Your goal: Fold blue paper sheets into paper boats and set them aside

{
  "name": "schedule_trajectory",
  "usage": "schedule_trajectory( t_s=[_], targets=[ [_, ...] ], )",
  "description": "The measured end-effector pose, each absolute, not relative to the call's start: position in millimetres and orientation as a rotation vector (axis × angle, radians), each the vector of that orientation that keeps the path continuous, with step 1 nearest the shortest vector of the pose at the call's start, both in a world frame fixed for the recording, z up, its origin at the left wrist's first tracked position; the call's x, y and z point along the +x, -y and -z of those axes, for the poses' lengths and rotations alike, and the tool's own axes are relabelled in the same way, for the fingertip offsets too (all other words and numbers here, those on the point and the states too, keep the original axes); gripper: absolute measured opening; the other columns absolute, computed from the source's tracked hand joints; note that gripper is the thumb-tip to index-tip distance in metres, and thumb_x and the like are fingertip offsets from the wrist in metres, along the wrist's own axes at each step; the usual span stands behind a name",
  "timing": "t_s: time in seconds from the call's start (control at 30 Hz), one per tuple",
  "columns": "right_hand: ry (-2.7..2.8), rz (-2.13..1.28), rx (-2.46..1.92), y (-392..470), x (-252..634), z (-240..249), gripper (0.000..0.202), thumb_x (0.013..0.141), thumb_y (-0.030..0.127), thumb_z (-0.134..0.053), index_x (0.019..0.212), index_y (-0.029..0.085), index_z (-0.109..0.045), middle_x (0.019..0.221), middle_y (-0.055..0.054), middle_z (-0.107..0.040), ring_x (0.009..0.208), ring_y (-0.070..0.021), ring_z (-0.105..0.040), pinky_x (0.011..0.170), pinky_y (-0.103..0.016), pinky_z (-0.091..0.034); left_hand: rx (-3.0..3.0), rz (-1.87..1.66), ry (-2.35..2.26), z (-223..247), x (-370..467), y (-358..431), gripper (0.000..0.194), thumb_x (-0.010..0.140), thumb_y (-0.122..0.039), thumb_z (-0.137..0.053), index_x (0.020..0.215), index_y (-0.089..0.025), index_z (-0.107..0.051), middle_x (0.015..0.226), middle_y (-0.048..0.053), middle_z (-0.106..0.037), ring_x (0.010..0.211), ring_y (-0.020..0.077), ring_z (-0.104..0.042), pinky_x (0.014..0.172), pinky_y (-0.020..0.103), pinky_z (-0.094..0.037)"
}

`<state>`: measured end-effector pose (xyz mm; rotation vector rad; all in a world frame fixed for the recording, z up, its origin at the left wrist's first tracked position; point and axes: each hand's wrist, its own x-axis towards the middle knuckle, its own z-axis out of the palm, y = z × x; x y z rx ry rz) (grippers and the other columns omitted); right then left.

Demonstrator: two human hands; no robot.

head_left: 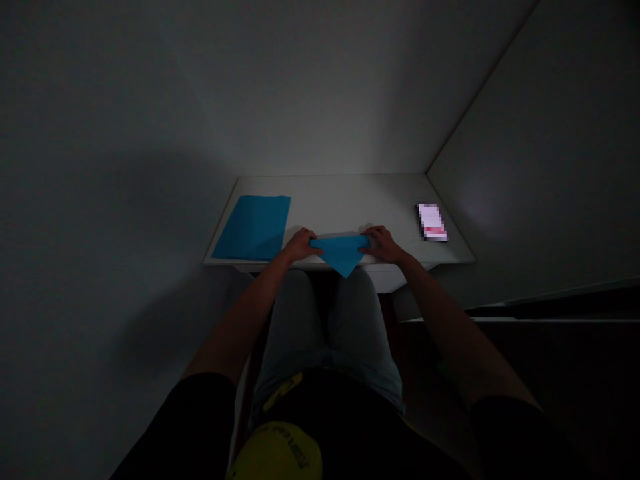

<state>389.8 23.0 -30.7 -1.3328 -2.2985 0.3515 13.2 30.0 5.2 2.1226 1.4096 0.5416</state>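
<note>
A folded sheet of blue paper is stretched between my two hands at the front edge of the white table. Its long straight edge lies on the far side, and one pointed corner hangs over the table edge toward me. My left hand pinches the left end, thumb on the near face. At the right end, my right hand grips the paper with bent fingers. The undersides of both fingers and paper are hidden.
On the left of the table lies a flat stack of blue paper. A phone with a lit, blurred screen rests at the right. Walls stand behind the table and on both sides. My knees are just below the front edge.
</note>
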Motion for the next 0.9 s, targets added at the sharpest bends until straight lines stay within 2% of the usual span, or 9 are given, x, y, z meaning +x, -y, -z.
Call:
schedule_trajectory(
  t_s=[0.13, 0.23, 0.33, 0.43, 0.57, 0.67, 0.73, 0.9],
  targets=[
    [2.216, -0.417, -1.306, -23.9, 387.3, 28.5, 0.054, 0.084, 0.059, -0.085, 0.124, 0.024, -0.073, 0.130, -0.015, -0.069, 0.122, -0.0363, -0.065, 0.108, -0.054, -0.052, 2.003, -0.598, -1.414, -4.2, 15.4, -21.5, 0.037, 0.070, -0.033, -0.095, 0.097, -0.021, -0.072, 0.100, 0.004, -0.072, 0.090, 0.0217, -0.066, 0.085, 0.036, -0.056],
    [2.183, -0.503, -1.180, -16.0, 383.3, 22.6, 0.031, 0.088, 0.051, -0.080, 0.105, 0.026, -0.075, 0.114, -0.010, -0.076, 0.109, -0.0308, -0.070, 0.101, -0.048, -0.054, 1.891, -0.691, -1.357, -2.7, 18.6, -8.9, 0.033, 0.076, -0.027, -0.091, 0.104, -0.020, -0.075, 0.097, 0.003, -0.076, 0.086, 0.0191, -0.069, 0.082, 0.033, -0.055],
    [2.138, -0.495, -1.141, -0.5, 379.3, 16.5, 0.018, 0.092, 0.042, -0.075, 0.102, 0.027, -0.076, 0.107, -0.008, -0.078, 0.102, -0.0296, -0.072, 0.096, -0.047, -0.055, 1.936, -0.800, -1.314, -0.3, 20.0, 4.9, 0.020, 0.085, -0.025, -0.085, 0.104, -0.021, -0.080, 0.098, 0.004, -0.078, 0.089, 0.0195, -0.071, 0.084, 0.033, -0.056],
    [2.148, -0.425, -1.149, 17.8, 377.1, 11.8, 0.017, 0.098, 0.040, -0.069, 0.108, 0.028, -0.076, 0.113, -0.009, -0.080, 0.106, -0.0308, -0.072, 0.097, -0.050, -0.054, 2.097, -0.872, -1.266, 3.3, 17.3, 16.8, 0.011, 0.093, -0.026, -0.079, 0.102, -0.025, -0.085, 0.103, 0.005, -0.079, 0.096, 0.0213, -0.073, 0.090, 0.036, -0.056],
    [2.270, -0.287, -1.168, 40.1, 376.4, 6.8, 0.021, 0.104, 0.043, -0.063, 0.115, 0.029, -0.076, 0.134, -0.009, -0.077, 0.119, -0.0323, -0.071, 0.101, -0.051, -0.051, 2.286, -0.889, -1.244, 8.6, 10.0, 31.1, 0.017, 0.096, -0.030, -0.078, 0.111, -0.031, -0.086, 0.113, 0.006, -0.080, 0.107, 0.0237, -0.071, 0.100, 0.041, -0.054],
    [2.305, -0.179, -1.207, 51.9, 374.8, 4.6, 0.029, 0.101, 0.050, -0.069, 0.121, 0.029, -0.074, 0.142, -0.009, -0.074, 0.125, -0.0346, -0.068, 0.099, -0.051, -0.050, 2.388, -0.869, -1.255, 10.5, 6.0, 42.8, 0.032, 0.090, -0.037, -0.086, 0.121, -0.032, -0.083, 0.125, 0.007, -0.078, 0.116, 0.0275, -0.068, 0.106, 0.046, -0.050],
    [2.311, -0.138, -1.225, 56.6, 372.8, 4.6, 0.034, 0.098, 0.053, -0.073, 0.120, 0.028, -0.074, 0.142, -0.010, -0.074, 0.125, -0.0361, -0.068, 0.098, -0.052, -0.049, 2.405, -0.848, -1.278, 10.5, 5.1, 50.2, 0.036, 0.088, -0.037, -0.087, 0.124, -0.032, -0.083, 0.129, 0.006, -0.077, 0.121, 0.0290, -0.065, 0.107, 0.047, -0.048],
    [2.241, -0.234, -1.224, 60.3, 369.2, 6.1, 0.019, 0.100, 0.046, -0.071, 0.105, 0.029, -0.076, 0.130, -0.008, -0.079, 0.121, -0.0347, -0.069, 0.098, -0.052, -0.048, 2.271, -0.919, -1.289, 8.0, 9.9, 56.5, 0.015, 0.095, -0.030, -0.078, 0.109, -0.030, -0.084, 0.120, 0.004, -0.081, 0.117, 0.0271, -0.069, 0.107, 0.047, -0.048]
  ],
)
